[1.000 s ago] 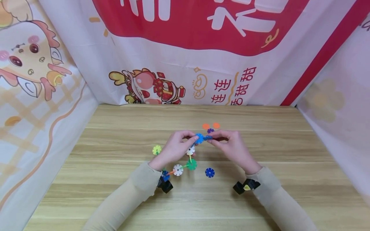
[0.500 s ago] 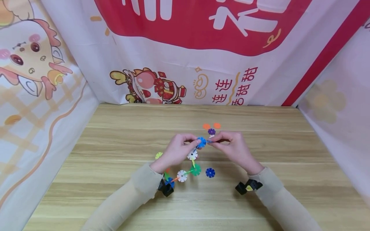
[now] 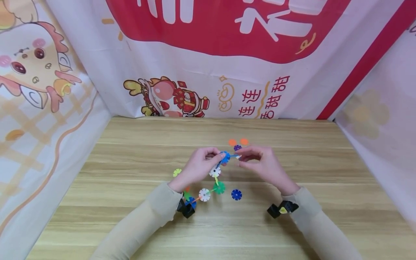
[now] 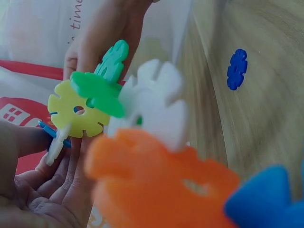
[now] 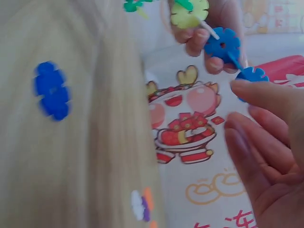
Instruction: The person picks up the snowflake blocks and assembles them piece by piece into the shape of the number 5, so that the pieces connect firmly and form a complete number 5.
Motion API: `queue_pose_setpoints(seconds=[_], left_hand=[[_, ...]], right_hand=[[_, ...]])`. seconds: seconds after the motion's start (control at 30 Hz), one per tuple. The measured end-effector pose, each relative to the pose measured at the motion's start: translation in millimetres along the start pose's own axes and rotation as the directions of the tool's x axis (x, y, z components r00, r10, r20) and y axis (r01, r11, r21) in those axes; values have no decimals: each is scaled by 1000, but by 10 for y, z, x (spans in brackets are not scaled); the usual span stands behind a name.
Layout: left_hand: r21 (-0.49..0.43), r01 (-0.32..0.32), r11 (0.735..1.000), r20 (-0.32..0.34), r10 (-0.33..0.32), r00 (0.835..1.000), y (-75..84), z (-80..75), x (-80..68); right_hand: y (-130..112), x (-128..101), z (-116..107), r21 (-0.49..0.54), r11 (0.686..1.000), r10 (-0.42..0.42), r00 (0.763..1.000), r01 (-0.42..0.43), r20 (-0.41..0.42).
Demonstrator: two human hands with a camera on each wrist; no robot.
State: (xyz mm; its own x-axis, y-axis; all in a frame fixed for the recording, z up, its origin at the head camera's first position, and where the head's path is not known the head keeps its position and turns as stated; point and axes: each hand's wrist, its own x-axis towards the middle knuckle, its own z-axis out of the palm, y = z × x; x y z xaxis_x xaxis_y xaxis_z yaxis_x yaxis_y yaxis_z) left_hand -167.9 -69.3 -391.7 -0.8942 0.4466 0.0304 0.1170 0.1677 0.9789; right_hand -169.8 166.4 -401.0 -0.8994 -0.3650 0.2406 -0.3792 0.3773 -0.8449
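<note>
1. Joining step: the left hand (image 3: pixel 198 168) pinches the blue disc (image 3: pixel 225 157) atop a chain of discs (image 3: pixel 208 187); the right hand (image 3: pixel 260 164) pinches a second blue piece (image 5: pixel 251 75) against it.
2. Next likely needs slot alignment, then a firm push.
3. The chain hangs below the left hand, multicoloured, notched, slotted edge-to-edge, above the table (image 3: pixel 130 151).

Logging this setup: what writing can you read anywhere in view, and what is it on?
"连连" and "甜甜", red, on the backdrop cloth behind the table.
More red characters below them: partly hidden by the table edge, unreadable.
Large white characters on the red banner patch: cropped by the frame top, unreadable.
"time", on the cloth in the left wrist view: cropped.
The plastic discs: no writing.
</note>
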Motion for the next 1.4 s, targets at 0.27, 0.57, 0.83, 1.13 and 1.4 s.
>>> queue_pose_setpoints(seconds=[0.27, 0.57, 0.83, 1.13, 1.4], left_hand=[[-22, 27, 999, -2, -27, 1000, -47, -40, 15], [17, 59, 998, -32, -58, 998, 266, -27, -95], [91, 52, 995, -47, -48, 998, 318, -15, -113], [100, 38, 994, -62, -32, 998, 12, -32, 14], [163, 3, 987, -75, 9, 997, -54, -46, 27]], right_hand=[[189, -183, 113, -187, 980, 122, 959, -74, 256], [253, -315, 206, -335, 942, 156, 917, -26, 367], [274, -320, 222, -326, 945, 152, 913, -22, 379], [293, -310, 227, -339, 940, 178, 903, -39, 390], [301, -322, 225, -276, 958, 184, 902, -76, 391]])
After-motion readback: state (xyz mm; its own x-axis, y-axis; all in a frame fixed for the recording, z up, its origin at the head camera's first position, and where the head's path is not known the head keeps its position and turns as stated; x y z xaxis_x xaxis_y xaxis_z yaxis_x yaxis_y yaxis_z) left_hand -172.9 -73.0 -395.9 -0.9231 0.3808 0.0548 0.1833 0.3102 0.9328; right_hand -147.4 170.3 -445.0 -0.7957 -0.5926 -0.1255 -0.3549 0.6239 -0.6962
